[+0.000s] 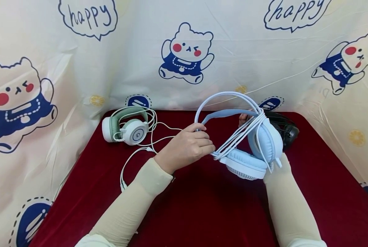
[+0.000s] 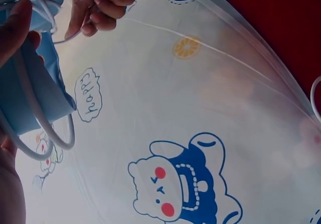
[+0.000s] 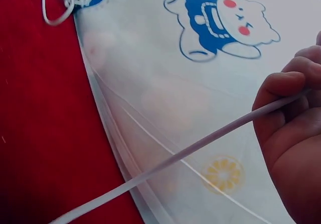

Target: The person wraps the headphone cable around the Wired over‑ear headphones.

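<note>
Light blue and white headphones are held up above the table, with white cable wound in several turns around the earcups and band. My left hand grips the headband side; in the left wrist view its thumb presses on the blue padded band. My right hand has its fingers curled round a single strand of cable, stretched across the right wrist view. In the head view, the earcups hide most of that hand.
Green and white headphones with a loose white cable rest at the table's back left. Black headphones lie at the back right, partly covered by the held pair. A dark red cloth covers the table; a printed curtain stands behind.
</note>
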Demonstrator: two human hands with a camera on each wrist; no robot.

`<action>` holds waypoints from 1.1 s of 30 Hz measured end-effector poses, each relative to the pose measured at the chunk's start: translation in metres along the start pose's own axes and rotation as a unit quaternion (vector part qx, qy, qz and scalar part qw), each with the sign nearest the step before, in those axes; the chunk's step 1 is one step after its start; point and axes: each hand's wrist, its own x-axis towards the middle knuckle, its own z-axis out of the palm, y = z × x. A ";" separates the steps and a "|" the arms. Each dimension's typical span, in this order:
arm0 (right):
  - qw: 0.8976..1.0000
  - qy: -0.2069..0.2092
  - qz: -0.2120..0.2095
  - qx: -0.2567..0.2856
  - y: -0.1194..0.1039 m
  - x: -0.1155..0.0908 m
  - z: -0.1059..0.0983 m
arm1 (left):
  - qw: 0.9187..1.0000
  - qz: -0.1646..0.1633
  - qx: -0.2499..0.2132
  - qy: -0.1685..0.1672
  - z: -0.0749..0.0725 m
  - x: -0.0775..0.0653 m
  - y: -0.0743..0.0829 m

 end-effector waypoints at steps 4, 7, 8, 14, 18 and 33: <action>0.997 -0.034 0.006 -0.066 0.021 0.003 -0.089 | 1.000 -0.007 0.001 0.010 0.001 0.000 0.000; 0.986 0.005 -0.052 -0.161 0.029 -0.001 -0.084 | 1.000 -0.016 0.005 0.018 0.002 0.000 0.000; 0.977 0.011 -0.069 -0.200 0.029 -0.002 -0.072 | 1.000 -0.020 0.007 0.020 0.002 0.000 0.000; 0.968 0.027 0.047 -0.244 0.018 0.007 -0.016 | 0.997 -0.049 0.033 0.040 0.003 -0.003 0.000; 0.969 -0.084 0.054 -0.226 0.022 0.016 0.011 | 0.995 -0.072 0.044 0.058 0.003 -0.003 0.000; 0.919 0.063 0.070 -0.384 0.071 -0.004 0.054 | 0.983 -0.120 0.101 0.100 0.008 -0.003 -0.003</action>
